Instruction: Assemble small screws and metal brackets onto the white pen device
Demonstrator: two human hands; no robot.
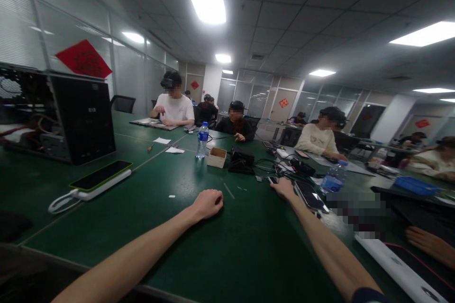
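Observation:
My left hand [209, 202] rests on the green table [159, 208] with its fingers curled into a loose fist; nothing shows in it. My right hand [283, 187] reaches further out along the table. Its fingertips touch a small dark object [273, 180] beside a black phone [310, 195]. The right hand's fingers are mostly hidden behind the back of the hand.
A phone on a white power bank [99, 177] lies left, with an open computer case [60, 116] behind. A water bottle [202, 140], cardboard box [217, 156], black device [241, 160] and tangled cables sit mid-table. Several people sit around; another person's hand [430, 245] is at right.

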